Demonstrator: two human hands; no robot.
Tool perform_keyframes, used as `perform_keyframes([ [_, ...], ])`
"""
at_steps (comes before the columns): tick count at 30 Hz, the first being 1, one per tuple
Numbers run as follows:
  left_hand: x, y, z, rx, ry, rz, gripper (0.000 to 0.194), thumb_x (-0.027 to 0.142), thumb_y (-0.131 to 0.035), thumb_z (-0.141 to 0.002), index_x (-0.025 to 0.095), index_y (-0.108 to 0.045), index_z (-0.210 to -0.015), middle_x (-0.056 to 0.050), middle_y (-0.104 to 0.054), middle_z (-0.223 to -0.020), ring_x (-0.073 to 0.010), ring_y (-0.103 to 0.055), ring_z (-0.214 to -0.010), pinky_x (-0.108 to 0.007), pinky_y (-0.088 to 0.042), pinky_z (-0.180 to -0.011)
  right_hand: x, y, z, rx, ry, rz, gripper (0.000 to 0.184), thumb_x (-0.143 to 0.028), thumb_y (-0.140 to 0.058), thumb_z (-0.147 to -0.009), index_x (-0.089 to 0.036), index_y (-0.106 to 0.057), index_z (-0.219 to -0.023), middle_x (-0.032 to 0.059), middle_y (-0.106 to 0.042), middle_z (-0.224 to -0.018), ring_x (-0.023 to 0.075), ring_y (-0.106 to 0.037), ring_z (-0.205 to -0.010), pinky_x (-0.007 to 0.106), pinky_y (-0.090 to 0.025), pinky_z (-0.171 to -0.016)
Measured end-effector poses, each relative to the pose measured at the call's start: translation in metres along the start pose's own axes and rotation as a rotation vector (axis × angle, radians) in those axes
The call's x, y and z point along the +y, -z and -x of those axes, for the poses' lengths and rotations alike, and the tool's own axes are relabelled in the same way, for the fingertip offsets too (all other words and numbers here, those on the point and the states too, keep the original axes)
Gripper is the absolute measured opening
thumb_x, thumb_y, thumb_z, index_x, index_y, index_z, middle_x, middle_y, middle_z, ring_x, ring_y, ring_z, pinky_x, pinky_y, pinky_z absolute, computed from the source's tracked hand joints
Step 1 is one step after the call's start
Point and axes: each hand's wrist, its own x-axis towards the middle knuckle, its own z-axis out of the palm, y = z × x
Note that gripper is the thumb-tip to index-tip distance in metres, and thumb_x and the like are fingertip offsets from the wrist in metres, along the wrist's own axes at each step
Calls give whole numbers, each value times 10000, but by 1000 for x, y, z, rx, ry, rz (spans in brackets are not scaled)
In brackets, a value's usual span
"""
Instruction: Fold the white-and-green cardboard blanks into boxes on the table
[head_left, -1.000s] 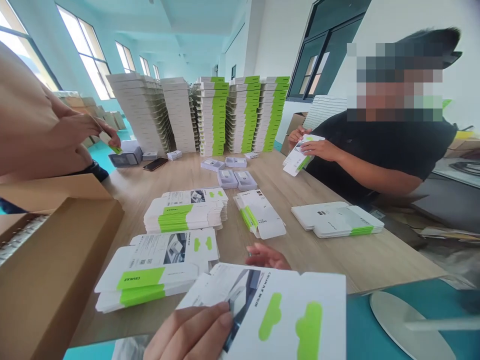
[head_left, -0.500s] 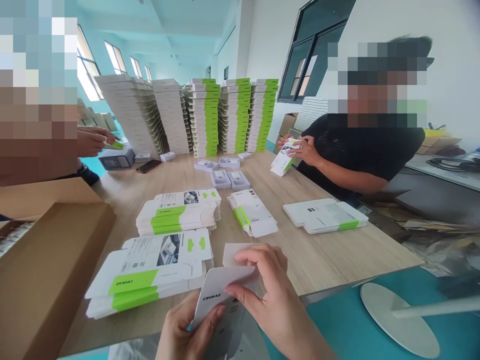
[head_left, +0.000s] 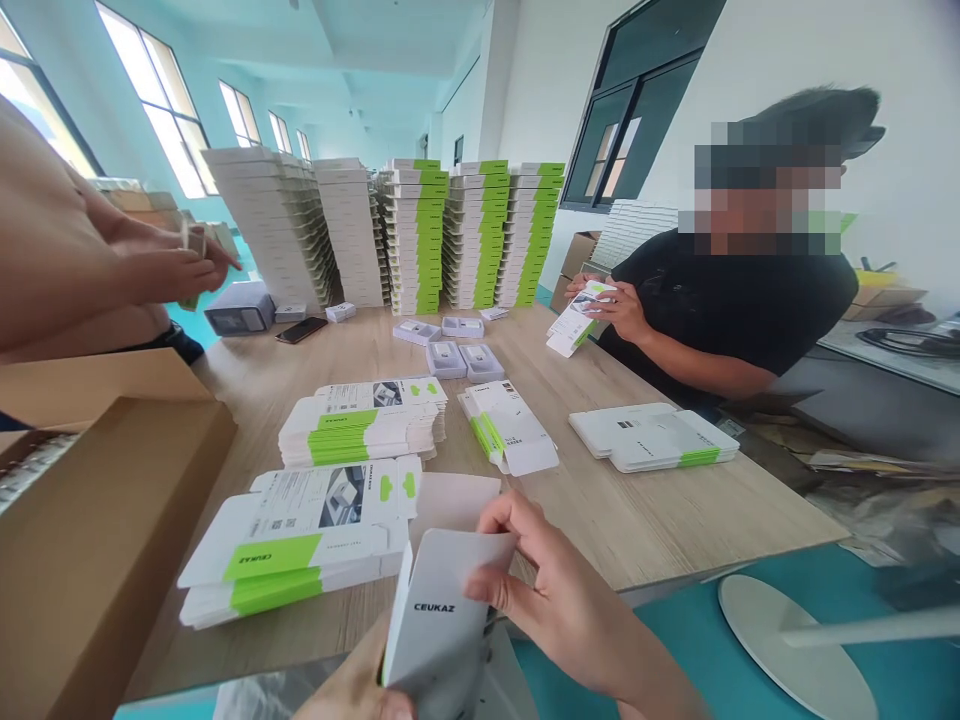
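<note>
In both hands [head_left: 364,685] [head_left: 536,585], a carton [head_left: 446,640]

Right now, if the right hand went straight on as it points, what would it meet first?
The white carton, which the right hand touches. Past that, probably the nearest pile of flat cartons, though depth is unclear.

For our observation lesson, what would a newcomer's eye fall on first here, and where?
First, the tall stacks of boxes, several banded bright green, at the far end of the table. Then, front and centre, the CEUKAZ carton held in the left hand and right hand; at lower left, the brown cardboard box.
</note>
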Motion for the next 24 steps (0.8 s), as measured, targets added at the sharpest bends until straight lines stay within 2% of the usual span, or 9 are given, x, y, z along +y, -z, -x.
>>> perform_keyframes([
  [4,5,-6,1,215,87,69,794,619,-1003,-521,211,-812,-1174,-131,-803,-1263,-445,-656,-1305,-546,-496,-1131,12,-5,-2,174,80,-87,430,-530,-720,-942,-315,-590,-1291,89,-627,-1342,272,-588,-1272,401,-539,-1046],
  [7,6,-7,2,414,103,82,786,653,-987,-528,160,-811,-1114,-167,-827,-1180,-433,-721,-1195,-510,-564,-1056,24,-23,1,273,6,-315,636,-599,-719,-934,-371,-497,-1485,75,-534,-1564,274,-485,-1455,434,-431,-1196],
  [9,5,-8,0,521,70,15,755,703,-937,-581,143,-819,-1074,-178,-834,-1144,-433,-735,-1165,-491,-591,-1017,31,-38,4,193,-120,-533,664,-656,-723,-908,-350,-556,-1473,84,-614,-1509,294,-539,-1429,444,-469,-1166],
  [11,1,-10,-3,613,3,-90,701,729,-886,-641,143,-830,-1023,-171,-844,-1093,-425,-738,-1167,-466,-595,-1018,39,-52,7,83,-222,-698,639,-700,-733,-873,-279,-680,-1351,108,-751,-1299,328,-652,-1306,455,-538,-1083],
  [13,-4,-14,-9,676,-97,-216,660,745,-830,-700,147,-835,-978,-162,-850,-1053,-410,-743,-1159,-449,-584,-1039,45,-64,10,76,-256,-745,610,-724,-719,-866,-232,-748,-1227,108,-807,-1114,343,-728,-1174,458,-587,-1002],
  [16,-18,-20,-16,733,-234,-387,649,769,-732,-784,145,-832,-932,-163,-851,-996,-399,-767,-1089,-436,-595,-1010,54,-80,11,241,-236,-609,573,-737,-681,-883,-229,-777,-1131,101,-817,-1067,339,-753,-1104,433,-604,-971],
  [20,-37,-25,-21,826,-259,-521,625,746,-616,-886,159,-829,-906,-153,-848,-908,-396,-793,-982,-411,-619,-897,63,-99,13,523,-186,-335,565,-755,-602,-920,-255,-780,-1115,124,-804,-1174,347,-731,-1168,391,-585,-1016],
  [22,-41,-24,-23,826,-245,-533,649,747,-562,-920,155,-827,-913,-153,-848,-897,-391,-798,-930,-418,-619,-870,66,-103,12,566,-156,-302,570,-760,-579,-930,-261,-781,-1117,127,-805,-1187,346,-734,-1166,390,-584,-1022],
  [24,-40,-21,-24,801,-247,-524,640,736,-591,-915,140,-822,-941,-156,-848,-907,-389,-795,-942,-416,-620,-868,66,-100,10,537,-160,-332,569,-755,-599,-923,-257,-784,-1127,124,-814,-1165,345,-740,-1147,404,-587,-1020],
])
